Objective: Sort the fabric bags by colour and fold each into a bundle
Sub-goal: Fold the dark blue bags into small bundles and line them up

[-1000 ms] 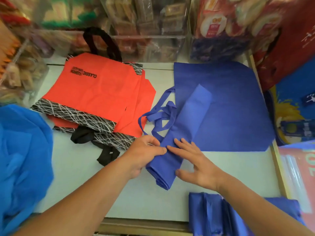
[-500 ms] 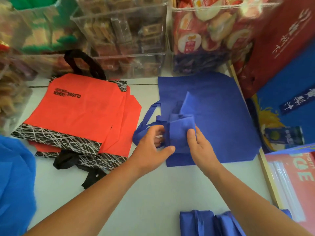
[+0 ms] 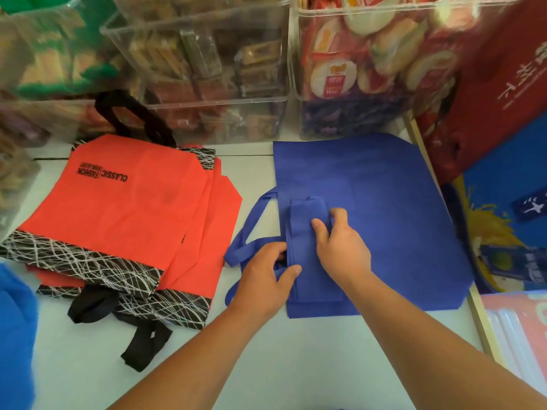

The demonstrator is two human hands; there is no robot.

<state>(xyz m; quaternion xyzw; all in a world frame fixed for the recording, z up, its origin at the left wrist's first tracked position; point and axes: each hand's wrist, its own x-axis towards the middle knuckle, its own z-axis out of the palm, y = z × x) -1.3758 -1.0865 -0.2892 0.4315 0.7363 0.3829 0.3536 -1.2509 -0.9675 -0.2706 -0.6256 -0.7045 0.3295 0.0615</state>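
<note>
A dark blue fabric bag folded into a narrow bundle (image 3: 300, 220) lies on top of a flat dark blue bag (image 3: 376, 184) on the white table (image 3: 266, 356). My left hand (image 3: 266, 276) pinches the bundle's left edge where its blue handle loops (image 3: 251, 220) stick out. My right hand (image 3: 340, 247) holds the bundle's upper right side, with the thumb on top and the fingers curled round the edge. A stack of orange bags (image 3: 118, 208) with black patterned trim and black handles lies to the left.
Clear plastic bins of packaged snacks (image 3: 213, 69) line the back of the table. A red box (image 3: 497, 84) and blue printed packaging (image 3: 503, 226) crowd the right side. Light blue fabric (image 3: 14, 327) bulges in at the left edge.
The long blue strip was lifted and folded over into a shorter bundle, and it now lies flat on the spread blue bag with both hands on it. The view has tilted up.
</note>
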